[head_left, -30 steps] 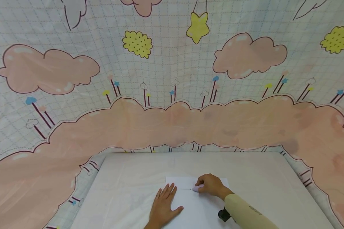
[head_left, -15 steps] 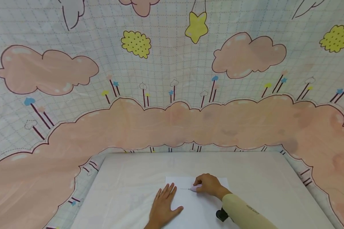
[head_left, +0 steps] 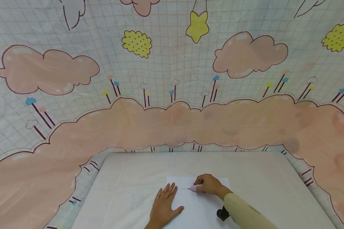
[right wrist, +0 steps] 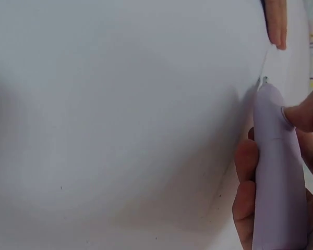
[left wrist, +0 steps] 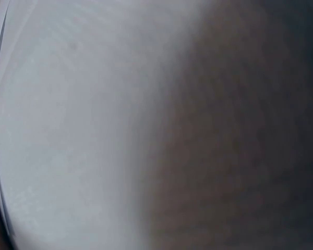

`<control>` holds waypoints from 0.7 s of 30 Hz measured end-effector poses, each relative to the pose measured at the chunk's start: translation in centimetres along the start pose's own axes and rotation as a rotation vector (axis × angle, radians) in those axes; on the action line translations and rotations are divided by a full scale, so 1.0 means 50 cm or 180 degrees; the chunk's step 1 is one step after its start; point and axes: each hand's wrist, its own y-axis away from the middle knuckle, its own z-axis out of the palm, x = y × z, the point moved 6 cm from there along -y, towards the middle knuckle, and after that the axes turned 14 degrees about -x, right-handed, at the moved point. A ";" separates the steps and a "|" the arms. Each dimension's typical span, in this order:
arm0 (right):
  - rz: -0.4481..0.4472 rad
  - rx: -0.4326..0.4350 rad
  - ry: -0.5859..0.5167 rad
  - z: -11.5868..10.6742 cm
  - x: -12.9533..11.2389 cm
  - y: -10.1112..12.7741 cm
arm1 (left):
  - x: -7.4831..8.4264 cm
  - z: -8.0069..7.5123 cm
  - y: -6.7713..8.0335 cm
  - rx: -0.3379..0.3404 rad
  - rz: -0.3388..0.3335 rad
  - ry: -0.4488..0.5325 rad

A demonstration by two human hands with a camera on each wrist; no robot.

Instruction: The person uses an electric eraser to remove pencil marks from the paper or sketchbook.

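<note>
A sheet of white paper [head_left: 195,211] lies on the pale table, with a thin line across its upper part. My left hand [head_left: 164,205] rests on the paper's left side, fingers extended and thumb spread. In my right hand [head_left: 210,185] is a lilac handheld tool [right wrist: 278,172] with a thick, rounded body and small metal tip; its exact kind does not show. The right wrist view shows my fingers curled round its body and my thumb [right wrist: 305,113] on its upper side. Its tip is at the line, pointing toward my left fingers. Blur dominates the left wrist view.
The pale-covered table [head_left: 126,178] extends around the paper. A patterned cloth [head_left: 175,127] with clouds and stars hangs behind it and shows along its sides. A small black object [head_left: 223,214] sits under my right sleeve [head_left: 246,210].
My right hand and the lilac tool have shifted slightly left along the line, mostly in the first half second. My left hand stays in place on the paper.
</note>
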 end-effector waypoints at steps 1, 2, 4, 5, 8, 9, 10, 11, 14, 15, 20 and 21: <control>0.0005 -0.0029 -0.0043 -0.001 0.002 0.000 | 0.000 0.000 0.000 0.0008 0.0002 0.0005; -0.0001 -0.0051 -0.0083 -0.002 0.004 0.001 | 0.000 0.000 0.000 0.0011 0.0005 0.0013; -0.0015 -0.0089 -0.0155 -0.004 0.007 0.002 | -0.001 0.000 0.001 0.0011 0.0010 0.0023; -0.0020 -0.0107 -0.0195 -0.005 0.008 0.004 | -0.001 0.001 0.000 0.0008 0.0011 0.0029; -0.0050 -0.0164 -0.0289 -0.007 0.007 0.009 | -0.002 0.003 0.000 -0.0003 0.0009 0.0036; -0.0066 -0.0180 -0.0313 -0.006 0.007 0.010 | -0.002 0.004 0.000 -0.0008 0.0005 0.0028; -0.0080 -0.0197 -0.0339 -0.005 0.006 0.011 | -0.003 0.004 -0.001 -0.0013 -0.0001 0.0030; -0.0080 -0.0218 -0.0359 -0.005 0.005 0.012 | -0.003 0.004 -0.001 -0.0015 -0.0003 0.0028; -0.0089 -0.0246 -0.0379 -0.003 0.003 0.013 | -0.004 0.005 -0.002 -0.0035 -0.0013 0.0030; -0.0089 -0.0242 -0.0368 -0.002 0.003 0.012 | -0.004 0.005 -0.002 -0.0039 -0.0014 0.0033; -0.0063 -0.0176 -0.0290 0.000 0.001 0.007 | -0.003 0.005 -0.001 -0.0031 -0.0009 0.0015; -0.0068 -0.0163 -0.0283 0.000 0.001 0.006 | -0.003 0.004 -0.001 -0.0027 -0.0007 0.0011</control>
